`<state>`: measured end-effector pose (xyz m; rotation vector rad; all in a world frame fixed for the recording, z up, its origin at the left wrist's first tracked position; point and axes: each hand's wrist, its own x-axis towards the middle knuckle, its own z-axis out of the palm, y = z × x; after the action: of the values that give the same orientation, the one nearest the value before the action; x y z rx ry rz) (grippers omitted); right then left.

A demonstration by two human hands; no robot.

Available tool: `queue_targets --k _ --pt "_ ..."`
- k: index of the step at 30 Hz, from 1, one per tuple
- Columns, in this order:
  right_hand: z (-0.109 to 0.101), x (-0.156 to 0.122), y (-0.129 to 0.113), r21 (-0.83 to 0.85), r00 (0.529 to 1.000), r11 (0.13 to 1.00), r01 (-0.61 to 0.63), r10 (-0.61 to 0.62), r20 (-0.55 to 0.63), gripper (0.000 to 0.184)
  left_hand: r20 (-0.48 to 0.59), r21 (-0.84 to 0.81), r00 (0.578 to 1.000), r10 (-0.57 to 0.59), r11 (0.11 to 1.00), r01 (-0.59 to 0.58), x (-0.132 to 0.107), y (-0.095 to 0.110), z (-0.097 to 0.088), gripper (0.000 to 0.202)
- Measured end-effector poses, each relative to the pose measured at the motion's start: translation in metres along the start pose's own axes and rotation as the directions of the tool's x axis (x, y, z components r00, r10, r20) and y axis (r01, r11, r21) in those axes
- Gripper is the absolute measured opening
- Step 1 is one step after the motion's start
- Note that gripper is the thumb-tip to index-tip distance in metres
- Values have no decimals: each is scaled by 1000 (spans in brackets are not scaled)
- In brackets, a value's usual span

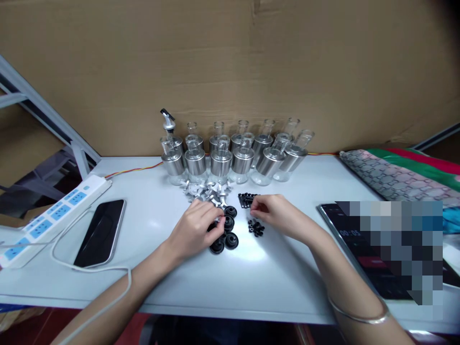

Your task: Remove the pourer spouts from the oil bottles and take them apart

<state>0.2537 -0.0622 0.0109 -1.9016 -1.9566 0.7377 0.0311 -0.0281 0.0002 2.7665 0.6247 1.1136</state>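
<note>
My left hand [197, 229] is curled over a cluster of ribbed black round stoppers [232, 240], thumb and fingers drawn together. A small bit of something light shows at its fingertips, too little to name. My right hand [275, 213] has its fingers pinched just above a little heap of small black ring-like pieces [256, 228]; whatever is between them is hidden. Behind its fingertips lies a group of small black rod-shaped parts [246, 200]. Shiny silver spout-like pieces [212, 191] are piled beyond my left hand.
Several glass bottles with metal sleeves [221, 164] stand in rows at the back; one carries a silver pourer [168, 120]. A power strip [53, 218], a phone [101, 232] and a white cable [108, 269] lie left. A tablet [362, 249] and patterned cloth [377, 175] are right.
</note>
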Motion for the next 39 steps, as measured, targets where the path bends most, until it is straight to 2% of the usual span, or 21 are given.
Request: queue_targets --k 5,12,18,21,26,30,34,39 --pt "-7 -1 2 -70 999 997 -31 30 -25 19 3 -2 1000 -4 1000 4 -1 0 0 11" --pt "-19 -6 19 -82 992 989 -124 123 -10 14 1 1 1000 2 1000 -2 0 0 0 11" --pt "-17 -8 25 -88 960 965 -245 254 117 9 0 1 1000 3 1000 -3 0 -1 1 10" --pt "-18 -9 21 -113 970 971 -212 224 99 10 3 1 1000 1 1000 -1 -1 -1 0 11" --pt "-20 -7 12 -48 989 991 -126 129 66 10 5 0 1000 -4 1000 4 -1 -1 0 12" --pt "-13 -4 10 -35 996 996 -85 86 23 9 7 2 1000 1 1000 -1 0 -1 0 12" --pt "-5 -3 10 -19 994 997 -78 79 74 9 10 3 1000 4 1000 -4 0 0 -1 9" --pt "-3 -4 9 -39 994 999 -24 28 101 19 7 2 1000 7 1000 -7 -1 0 -1 9"
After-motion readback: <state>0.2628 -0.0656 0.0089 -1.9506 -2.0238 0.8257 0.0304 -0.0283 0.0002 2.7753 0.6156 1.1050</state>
